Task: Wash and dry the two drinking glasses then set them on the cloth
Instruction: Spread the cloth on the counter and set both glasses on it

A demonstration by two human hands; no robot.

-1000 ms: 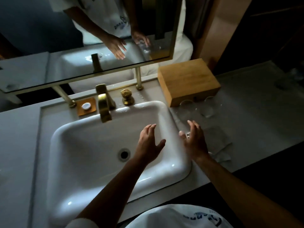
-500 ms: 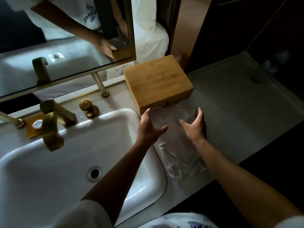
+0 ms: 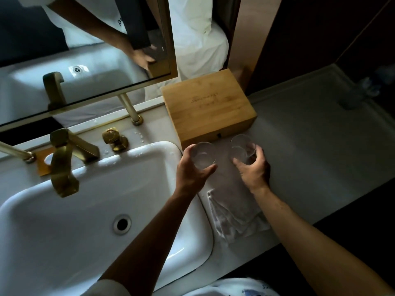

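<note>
Two clear drinking glasses stand upright on the counter just in front of a wooden box. My left hand (image 3: pixel 192 169) wraps around the left glass (image 3: pixel 203 153), thumb on its near side. My right hand (image 3: pixel 254 169) grips the right glass (image 3: pixel 242 147) from the right and front. A pale crumpled cloth (image 3: pixel 233 212) lies on the counter between the sink and my right forearm, reaching up under the glasses. Whether the glasses are lifted off the surface is unclear.
The white sink basin (image 3: pixel 89 201) with a drain fills the left. A brass faucet (image 3: pixel 64 161) and brass knob (image 3: pixel 113 136) sit behind it. The bamboo box (image 3: pixel 207 107) stands at the back. A mirror (image 3: pixel 81 45) hangs above. Grey counter (image 3: pixel 320 146) extends right.
Both hands moved from over the sink to the right and forward, then closed around the two glasses. The view shifted right.
</note>
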